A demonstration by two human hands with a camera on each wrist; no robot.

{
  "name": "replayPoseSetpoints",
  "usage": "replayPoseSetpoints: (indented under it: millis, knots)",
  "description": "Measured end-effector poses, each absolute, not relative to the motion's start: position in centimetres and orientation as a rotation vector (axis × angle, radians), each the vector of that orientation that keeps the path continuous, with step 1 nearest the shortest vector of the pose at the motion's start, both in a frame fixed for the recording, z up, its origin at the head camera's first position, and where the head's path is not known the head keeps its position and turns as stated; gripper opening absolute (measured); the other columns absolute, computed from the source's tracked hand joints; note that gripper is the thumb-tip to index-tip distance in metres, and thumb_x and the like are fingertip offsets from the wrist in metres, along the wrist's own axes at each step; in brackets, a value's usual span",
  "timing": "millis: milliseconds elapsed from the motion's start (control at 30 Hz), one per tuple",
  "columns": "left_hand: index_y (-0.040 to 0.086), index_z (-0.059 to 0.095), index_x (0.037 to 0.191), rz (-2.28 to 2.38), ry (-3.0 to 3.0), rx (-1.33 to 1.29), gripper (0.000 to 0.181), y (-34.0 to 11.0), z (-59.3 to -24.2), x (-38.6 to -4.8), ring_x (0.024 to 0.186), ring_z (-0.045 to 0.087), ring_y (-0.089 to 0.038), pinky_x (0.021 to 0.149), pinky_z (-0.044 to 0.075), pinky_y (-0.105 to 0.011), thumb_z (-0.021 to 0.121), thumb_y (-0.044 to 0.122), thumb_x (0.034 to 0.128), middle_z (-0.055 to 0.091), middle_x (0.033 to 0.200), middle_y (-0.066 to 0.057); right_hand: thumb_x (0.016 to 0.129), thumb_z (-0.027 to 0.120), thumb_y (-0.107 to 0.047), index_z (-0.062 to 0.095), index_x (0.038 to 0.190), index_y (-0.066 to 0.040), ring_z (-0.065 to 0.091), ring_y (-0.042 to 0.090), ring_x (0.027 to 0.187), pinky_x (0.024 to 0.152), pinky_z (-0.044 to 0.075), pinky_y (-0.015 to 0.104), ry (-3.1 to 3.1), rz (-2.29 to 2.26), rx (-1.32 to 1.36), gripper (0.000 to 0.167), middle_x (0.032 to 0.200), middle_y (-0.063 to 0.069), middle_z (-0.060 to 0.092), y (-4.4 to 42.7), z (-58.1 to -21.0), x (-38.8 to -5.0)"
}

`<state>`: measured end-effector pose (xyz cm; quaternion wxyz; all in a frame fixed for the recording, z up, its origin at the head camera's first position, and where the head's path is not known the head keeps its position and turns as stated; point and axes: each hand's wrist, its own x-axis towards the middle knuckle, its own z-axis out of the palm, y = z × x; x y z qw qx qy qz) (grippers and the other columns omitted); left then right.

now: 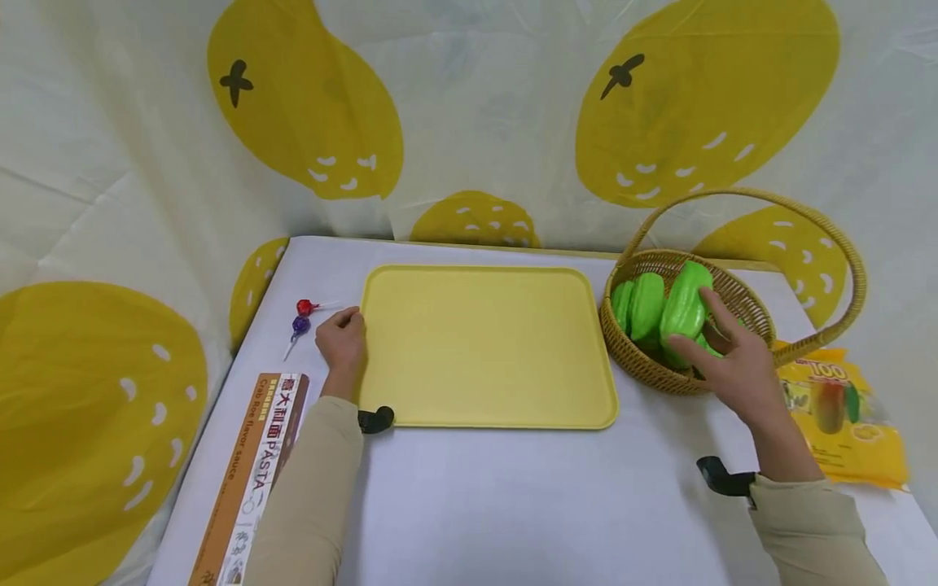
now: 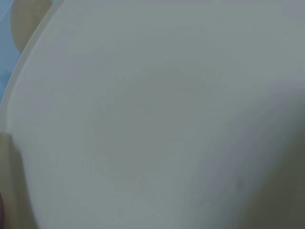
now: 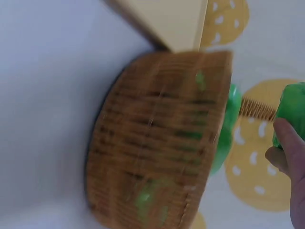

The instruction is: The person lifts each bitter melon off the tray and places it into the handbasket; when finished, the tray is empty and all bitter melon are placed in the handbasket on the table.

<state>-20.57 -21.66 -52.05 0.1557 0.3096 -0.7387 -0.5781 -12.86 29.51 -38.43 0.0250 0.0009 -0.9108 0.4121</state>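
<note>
In the head view my right hand (image 1: 740, 366) holds a bright green, ribbed, shiny vegetable-like piece (image 1: 685, 305) between thumb and fingers, over the wicker basket (image 1: 652, 374). Several similar green pieces (image 1: 645, 309) lie in that basket, partly hidden by the hand. The right wrist view shows the held piece (image 3: 293, 109) above the basket's rim, with the fingertips against it. At the left edge of the yellow tray (image 1: 484, 350), my left hand (image 1: 342, 346) rests with its fingers curled, and no held object shows. A pale blurred surface fills most of the left wrist view.
Two lollipops, one red (image 1: 304, 308) and one purple (image 1: 300, 325), lie left of the left hand. Nearer is a long pasta box (image 1: 245, 480), partly behind the left sleeve. A yellow bag (image 1: 843, 423) sits by the right forearm. The basket's tall handle (image 1: 853, 268) arches up.
</note>
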Motion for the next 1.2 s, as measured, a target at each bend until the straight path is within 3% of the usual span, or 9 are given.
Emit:
replayPoseSetpoints:
  millis: [233, 467, 500, 633, 700, 800, 867, 1000, 1200]
  knots:
    - [0.002, 0.076, 0.117, -1.655, -2.126, 0.898, 0.028, -21.6, -52.1, -20.7, 0.109, 0.065, -0.029, 0.097, 0.052, -0.040, 0.061, 0.013, 0.0957, 0.073, 0.121, -0.020, 0.097, 0.068, -0.040, 0.013, 0.161, -0.042, 0.039, 0.053, 0.140, 0.078, 0.039, -0.002, -2.891, 1.229, -0.241, 0.084, 0.166, 0.022, 0.022, 33.4, -39.1, -12.5]
    - [0.003, 0.076, 0.116, -1.646, -2.136, 0.902, 0.028, -21.6, -52.2, -20.6, 0.106, 0.065, -0.028, 0.092, 0.052, -0.036, 0.060, 0.014, 0.0962, 0.073, 0.119, -0.019, 0.097, 0.065, -0.049, 0.006, 0.160, -0.044, 0.027, 0.045, 0.151, 0.082, 0.041, -0.002, -2.953, 1.282, -0.347, 0.086, 0.170, 0.004, 0.006, 35.3, -39.6, -12.4]
    - [0.002, 0.076, 0.116, -1.637, -2.141, 0.895, 0.028, -21.6, -52.2, -20.7, 0.105, 0.065, -0.028, 0.090, 0.052, -0.035, 0.060, 0.013, 0.0963, 0.074, 0.119, -0.019, 0.097, 0.064, -0.051, 0.005, 0.160, -0.043, 0.027, 0.047, 0.150, 0.089, 0.046, 0.004, -2.974, 1.259, -0.352, 0.087, 0.170, 0.006, 0.007, 35.5, -39.6, -12.5]
    - [0.001, 0.076, 0.116, -1.615, -2.148, 0.864, 0.027, -21.6, -52.4, -20.7, 0.102, 0.066, -0.029, 0.086, 0.050, -0.032, 0.060, 0.011, 0.0962, 0.074, 0.117, -0.021, 0.096, 0.063, -0.052, 0.004, 0.162, -0.035, 0.035, 0.055, 0.142, 0.081, 0.054, 0.019, -3.059, 1.128, -0.317, 0.090, 0.167, 0.024, 0.016, 36.1, -39.8, -12.7]
    - [0.001, 0.076, 0.116, -1.617, -2.143, 0.859, 0.027, -21.6, -52.4, -20.8, 0.102, 0.066, -0.029, 0.086, 0.050, -0.033, 0.061, 0.011, 0.0957, 0.074, 0.117, -0.022, 0.097, 0.063, -0.051, 0.005, 0.163, -0.031, 0.034, 0.061, 0.139, 0.090, 0.055, 0.040, -3.080, 1.092, -0.284, 0.090, 0.162, 0.035, 0.018, 36.2, -40.0, -12.8]
    - [0.001, 0.076, 0.116, -1.629, -2.131, 0.863, 0.027, -21.6, -52.4, -20.7, 0.104, 0.066, -0.030, 0.089, 0.051, -0.036, 0.061, 0.010, 0.0955, 0.073, 0.118, -0.022, 0.098, 0.062, -0.049, 0.005, 0.163, -0.028, 0.027, 0.066, 0.139, 0.101, 0.046, 0.062, -3.097, 1.069, -0.240, 0.089, 0.161, 0.040, 0.015, 36.2, -40.3, -13.0]
    - [0.000, 0.075, 0.116, -1.635, -2.130, 0.864, 0.027, -21.6, -52.4, -20.7, 0.105, 0.065, -0.031, 0.091, 0.051, -0.037, 0.061, 0.011, 0.0956, 0.073, 0.119, -0.022, 0.099, 0.061, -0.048, 0.006, 0.164, -0.026, 0.021, 0.068, 0.140, 0.103, 0.029, 0.079, -3.104, 1.072, -0.216, 0.088, 0.160, 0.042, 0.012, 36.1, -40.5, -13.1]
    - [0.000, 0.075, 0.116, -1.644, -2.130, 0.869, 0.027, -21.5, -52.3, -20.7, 0.106, 0.065, -0.031, 0.091, 0.051, -0.038, 0.061, 0.011, 0.0959, 0.073, 0.119, -0.022, 0.099, 0.062, -0.046, 0.007, 0.164, -0.023, 0.019, 0.069, 0.140, 0.104, 0.025, 0.080, -3.124, 1.050, -0.180, 0.088, 0.159, 0.042, 0.013, 36.0, -40.5, -13.4]
    - [0.000, 0.076, 0.115, -1.638, -2.121, 0.863, 0.027, -21.5, -52.2, -20.7, 0.105, 0.066, -0.031, 0.092, 0.052, -0.039, 0.061, 0.011, 0.0951, 0.073, 0.118, -0.022, 0.099, 0.062, -0.046, 0.007, 0.164, -0.018, 0.032, 0.069, 0.133, 0.100, 0.035, 0.077, -3.169, 0.986, -0.173, 0.090, 0.151, 0.049, 0.025, 35.8, -40.4, -13.8]
